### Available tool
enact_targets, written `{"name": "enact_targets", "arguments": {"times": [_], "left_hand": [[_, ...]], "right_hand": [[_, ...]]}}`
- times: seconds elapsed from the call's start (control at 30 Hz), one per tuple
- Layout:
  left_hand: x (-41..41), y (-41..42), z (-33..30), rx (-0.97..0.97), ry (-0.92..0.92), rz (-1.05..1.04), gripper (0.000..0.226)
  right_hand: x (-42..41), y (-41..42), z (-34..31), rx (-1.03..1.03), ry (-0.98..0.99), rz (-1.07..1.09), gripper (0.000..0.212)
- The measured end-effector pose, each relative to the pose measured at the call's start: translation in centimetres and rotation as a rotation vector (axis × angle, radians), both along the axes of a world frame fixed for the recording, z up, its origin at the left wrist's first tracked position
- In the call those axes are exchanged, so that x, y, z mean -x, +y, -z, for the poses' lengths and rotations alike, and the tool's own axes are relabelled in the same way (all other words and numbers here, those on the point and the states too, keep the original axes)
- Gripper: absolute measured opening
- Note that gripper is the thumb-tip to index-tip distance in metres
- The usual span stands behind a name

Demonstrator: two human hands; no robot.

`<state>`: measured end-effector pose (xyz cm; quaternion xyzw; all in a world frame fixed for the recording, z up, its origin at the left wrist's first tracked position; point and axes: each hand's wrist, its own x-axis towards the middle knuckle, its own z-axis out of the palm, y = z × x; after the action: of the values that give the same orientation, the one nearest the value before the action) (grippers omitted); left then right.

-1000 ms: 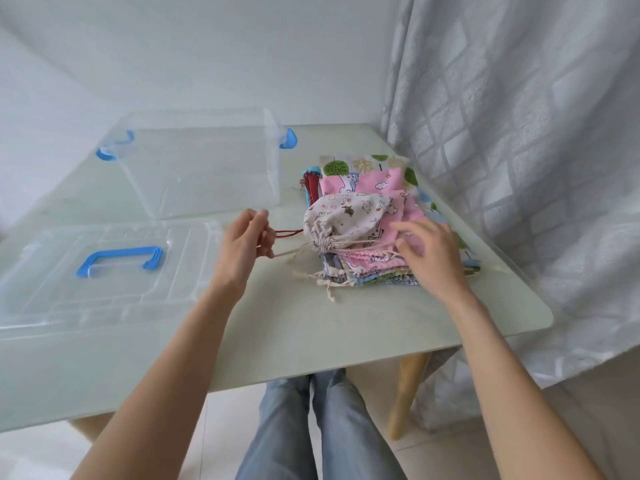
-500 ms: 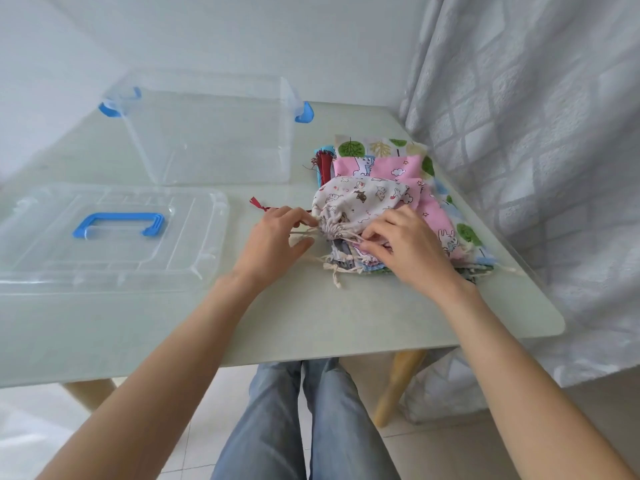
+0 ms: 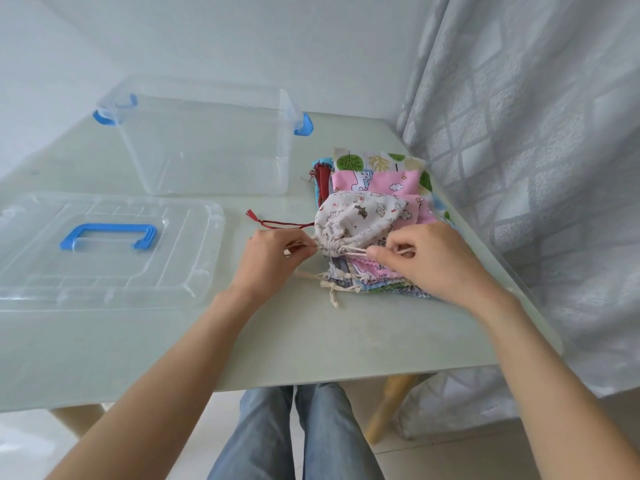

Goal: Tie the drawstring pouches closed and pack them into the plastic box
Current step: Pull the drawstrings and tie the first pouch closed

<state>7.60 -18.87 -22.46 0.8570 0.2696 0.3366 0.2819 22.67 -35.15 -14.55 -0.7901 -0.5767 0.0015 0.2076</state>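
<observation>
A cream pouch with animal prints lies on top of a stack of flat pouches at the table's right side. Its mouth is gathered tight. My left hand pinches the cream drawstring on the left of the gathered mouth. My right hand pinches the cord on the right. The clear plastic box with blue latches stands open and empty behind my left hand.
The box's clear lid with a blue handle lies flat at the left. A red cord trails from the stack. A grey curtain hangs close along the table's right edge. My knees show below the front edge.
Both hands moved in from apart to the pouch's mouth and took hold of the cream cords on either side. The red cord has left my left hand and now lies on the table.
</observation>
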Motion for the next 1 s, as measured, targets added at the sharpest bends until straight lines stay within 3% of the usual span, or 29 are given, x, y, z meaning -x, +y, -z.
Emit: {"name": "enact_targets", "arguments": {"times": [0.13,0.3,0.4,0.53,0.7,0.9,1.0], "left_hand": [[-0.5,-0.1,-0.1,0.031,-0.034,0.01,0.002],[0.4,0.1,-0.9,0.273,-0.11,-0.019,0.012],[1.9,0.8,-2.0,0.401,-0.277,-0.049,0.019],[2.9,1.9,-5.8,0.21,-0.308,0.004,0.028],[1.3,2.9,-9.1,0.249,-0.276,0.183,0.026],[-1.5,4.6,-8.2,0.203,-0.285,0.062,0.027],[-2.1,4.9,-7.6,0.22,-0.28,0.031,0.033]], "right_hand": [[1.3,1.5,-1.6,-0.056,0.771,-0.274,0.03],[1.4,5.8,-0.2,-0.283,1.297,-0.329,0.042],[1.0,8.0,0.8,-0.178,1.18,-0.18,0.035],[1.2,9.4,2.5,-0.031,0.805,-0.085,0.024],[1.5,10.6,2.3,-0.124,0.745,-0.096,0.016],[1.9,11.2,1.1,-0.144,0.958,-0.234,0.023],[1.4,11.3,1.8,-0.197,0.922,-0.24,0.017]]}}
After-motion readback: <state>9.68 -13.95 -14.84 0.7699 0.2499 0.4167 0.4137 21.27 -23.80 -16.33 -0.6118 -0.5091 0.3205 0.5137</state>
